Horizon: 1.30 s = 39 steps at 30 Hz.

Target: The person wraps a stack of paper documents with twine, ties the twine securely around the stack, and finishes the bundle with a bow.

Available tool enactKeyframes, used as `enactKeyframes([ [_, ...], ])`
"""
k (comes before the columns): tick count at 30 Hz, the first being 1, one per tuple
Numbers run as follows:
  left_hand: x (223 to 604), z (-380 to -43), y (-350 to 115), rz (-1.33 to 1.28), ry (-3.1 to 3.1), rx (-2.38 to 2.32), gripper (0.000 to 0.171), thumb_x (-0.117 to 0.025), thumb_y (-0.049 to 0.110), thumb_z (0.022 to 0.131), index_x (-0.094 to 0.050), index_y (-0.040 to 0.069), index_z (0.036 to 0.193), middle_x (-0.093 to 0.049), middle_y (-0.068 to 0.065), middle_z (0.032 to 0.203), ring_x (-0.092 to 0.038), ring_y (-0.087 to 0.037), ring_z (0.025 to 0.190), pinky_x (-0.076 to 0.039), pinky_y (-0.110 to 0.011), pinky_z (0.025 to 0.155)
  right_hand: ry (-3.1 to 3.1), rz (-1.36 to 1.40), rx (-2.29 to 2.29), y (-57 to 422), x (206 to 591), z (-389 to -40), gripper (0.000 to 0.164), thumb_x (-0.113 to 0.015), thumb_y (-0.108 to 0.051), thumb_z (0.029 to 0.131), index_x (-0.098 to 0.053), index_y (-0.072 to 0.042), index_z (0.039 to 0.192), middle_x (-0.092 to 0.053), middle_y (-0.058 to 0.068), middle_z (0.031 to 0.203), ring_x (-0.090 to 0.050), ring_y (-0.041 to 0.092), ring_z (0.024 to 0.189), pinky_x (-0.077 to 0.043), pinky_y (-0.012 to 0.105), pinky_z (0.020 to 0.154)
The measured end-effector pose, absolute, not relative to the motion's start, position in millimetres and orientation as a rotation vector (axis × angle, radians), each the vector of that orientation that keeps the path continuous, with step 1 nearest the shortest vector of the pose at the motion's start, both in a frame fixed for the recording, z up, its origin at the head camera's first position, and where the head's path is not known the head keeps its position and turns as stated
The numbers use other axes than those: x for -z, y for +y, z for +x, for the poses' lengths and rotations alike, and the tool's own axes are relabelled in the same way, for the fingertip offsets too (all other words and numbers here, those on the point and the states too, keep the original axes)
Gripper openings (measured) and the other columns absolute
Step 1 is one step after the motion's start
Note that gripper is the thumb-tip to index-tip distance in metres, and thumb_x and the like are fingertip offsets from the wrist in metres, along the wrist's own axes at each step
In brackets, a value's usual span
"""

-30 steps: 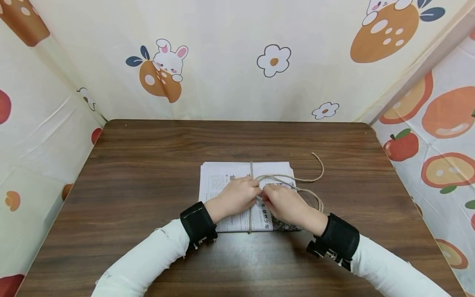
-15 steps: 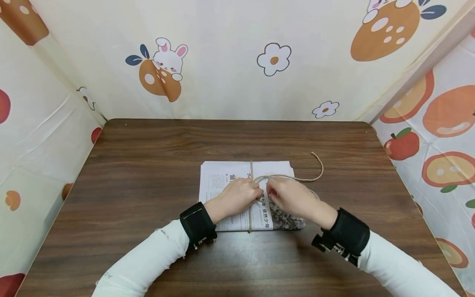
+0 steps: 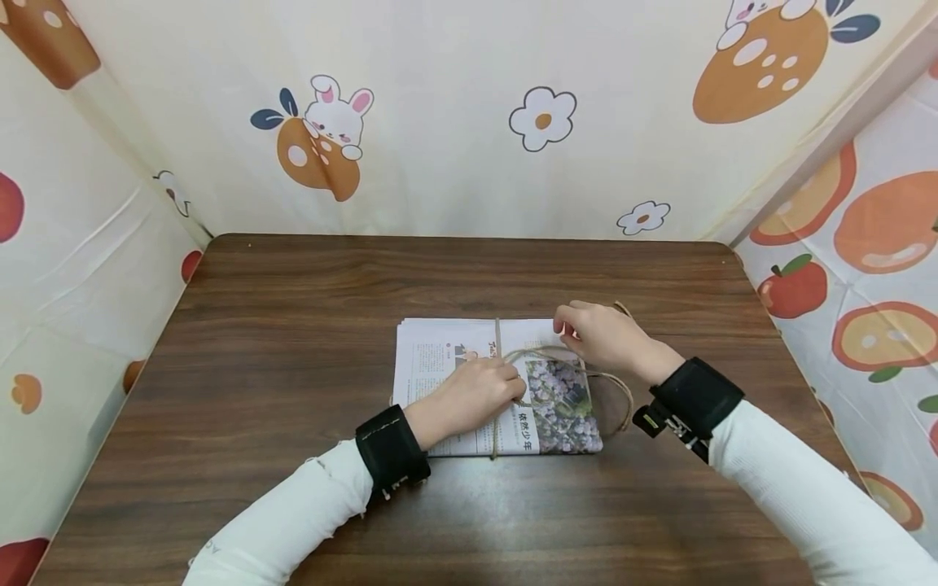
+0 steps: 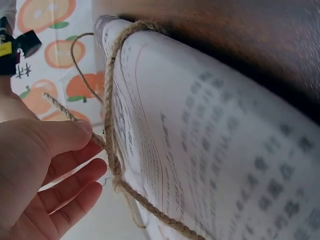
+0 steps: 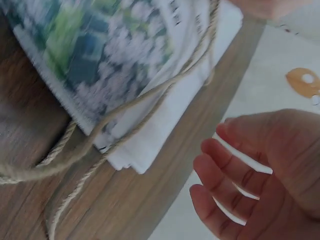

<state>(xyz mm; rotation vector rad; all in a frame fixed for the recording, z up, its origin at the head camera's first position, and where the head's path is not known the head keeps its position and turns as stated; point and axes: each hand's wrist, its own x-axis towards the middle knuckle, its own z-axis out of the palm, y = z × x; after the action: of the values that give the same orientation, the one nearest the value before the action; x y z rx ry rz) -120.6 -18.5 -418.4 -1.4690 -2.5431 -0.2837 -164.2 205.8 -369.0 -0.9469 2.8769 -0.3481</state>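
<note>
A folded stack of newspaper [image 3: 563, 407] lies on the table, its right side printed with a flower picture. Jute twine [image 4: 155, 211] runs round the stack and crosses on top, where a knot or crossing shows in the left wrist view. Over the stack's middle, my left hand [image 3: 469, 392] pinches a short twine end [image 4: 59, 106] between thumb and index finger. My right hand [image 3: 614, 340] is above the stack's far right corner; its fingers [image 5: 225, 182] are loosely bent and hold nothing. Below that hand, loose twine strands [image 5: 135, 102] trail across the paper to the right.
The brown wooden table [image 3: 308, 325] extends around the stack. A pale curtain [image 3: 440, 163] with printed rabbits and flowers hangs behind the far edge, and fruit-print sheets [image 3: 865, 268] hang at the sides. Both wrists carry black straps [image 3: 392, 449].
My right hand has moved from beside the left hand up and right to the stack's far right corner, uncovering the flower picture. The left hand has stayed almost in place.
</note>
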Motion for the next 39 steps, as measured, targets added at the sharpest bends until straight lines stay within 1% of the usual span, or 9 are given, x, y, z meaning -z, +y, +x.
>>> enactKeyframes([
  [3,417.9,-118.4,-17.9,-1.470,-2.543,0.286,0.006,-0.063,0.017,0.085,-0.068,0.017,0.084,-0.064,0.005,0.083,-0.060,-0.009,0.077,-0.048,-0.022,0.072,2.831,-0.906,0.306,205.4,373.3,-169.0,0.011,-0.062,-0.007,0.085,-0.060,-0.006,0.095,-0.058,0.008,0.086,-0.052,0.014,0.063,-0.041,0.028,0.056],
  [5,417.6,-117.0,-17.5,-1.466,-2.536,0.283,0.006,-0.062,0.017,0.085,-0.068,0.017,0.084,-0.064,0.006,0.082,-0.060,-0.009,0.078,-0.048,-0.022,0.073,2.813,-0.889,0.269,204.4,376.4,-171.8,0.012,-0.062,-0.007,0.085,-0.060,-0.006,0.096,-0.058,0.009,0.088,-0.051,0.014,0.063,-0.040,0.028,0.054],
  [10,416.8,-112.8,-16.2,-1.466,-2.502,0.287,0.006,-0.062,0.017,0.085,-0.067,0.018,0.084,-0.063,0.006,0.080,-0.059,-0.008,0.074,-0.048,-0.021,0.072,2.792,-0.862,0.181,199.4,384.4,-177.1,0.012,-0.062,-0.008,0.085,-0.060,-0.006,0.097,-0.057,0.010,0.089,-0.049,0.015,0.061,-0.038,0.027,0.052],
  [15,416.2,-108.2,-14.2,-1.477,-2.457,0.280,0.009,-0.059,0.015,0.087,-0.066,0.018,0.083,-0.062,0.007,0.078,-0.058,-0.009,0.072,-0.047,-0.022,0.069,2.775,-0.839,0.169,194.4,393.2,-181.0,0.011,-0.062,-0.009,0.085,-0.060,-0.007,0.096,-0.057,0.008,0.087,-0.048,0.016,0.062,-0.037,0.027,0.054],
  [19,415.0,-105.7,-13.2,-1.486,-2.435,0.310,0.010,-0.058,0.014,0.086,-0.066,0.018,0.083,-0.063,0.007,0.080,-0.059,-0.008,0.074,-0.048,-0.022,0.070,2.778,-0.841,0.192,191.9,399.1,-182.5,0.005,-0.057,-0.010,0.088,-0.059,-0.007,0.092,-0.054,0.005,0.081,-0.046,0.015,0.061,-0.036,0.027,0.054],
  [22,414.4,-104.7,-13.1,-1.485,-2.424,0.327,0.009,-0.059,0.014,0.086,-0.066,0.018,0.082,-0.063,0.007,0.081,-0.059,-0.008,0.075,-0.048,-0.022,0.070,2.796,-0.840,0.194,190.7,402.4,-182.9,0.005,-0.054,-0.010,0.090,-0.058,-0.008,0.089,-0.052,0.004,0.076,-0.045,0.014,0.059,-0.035,0.027,0.053],
  [28,415.2,-103.3,-12.9,-1.488,-2.411,0.328,0.009,-0.059,0.015,0.087,-0.067,0.018,0.083,-0.064,0.007,0.083,-0.060,-0.008,0.077,-0.048,-0.022,0.072,2.798,-0.819,0.148,187.4,406.2,-182.7,0.003,-0.057,-0.011,0.089,-0.056,-0.008,0.088,-0.051,0.005,0.077,-0.045,0.016,0.058,-0.033,0.026,0.051],
  [33,415.2,-102.2,-13.0,-1.484,-2.431,0.316,0.011,-0.057,0.015,0.087,-0.066,0.019,0.084,-0.064,0.008,0.084,-0.059,-0.008,0.078,-0.047,-0.022,0.074,2.782,-0.821,0.092,186.4,409.6,-183.2,0.005,-0.060,-0.011,0.087,-0.056,-0.011,0.084,-0.051,0.005,0.078,-0.047,0.017,0.062,-0.035,0.028,0.052],
  [39,413.8,-99.8,-14.5,-1.497,-2.459,0.315,0.009,-0.058,0.018,0.088,-0.066,0.019,0.084,-0.063,0.008,0.081,-0.059,-0.008,0.075,-0.047,-0.022,0.072,2.796,-0.823,0.113,186.8,406.7,-184.9,0.007,-0.057,-0.010,0.087,-0.054,-0.011,0.081,-0.050,0.002,0.074,-0.046,0.015,0.060,-0.035,0.028,0.052],
])
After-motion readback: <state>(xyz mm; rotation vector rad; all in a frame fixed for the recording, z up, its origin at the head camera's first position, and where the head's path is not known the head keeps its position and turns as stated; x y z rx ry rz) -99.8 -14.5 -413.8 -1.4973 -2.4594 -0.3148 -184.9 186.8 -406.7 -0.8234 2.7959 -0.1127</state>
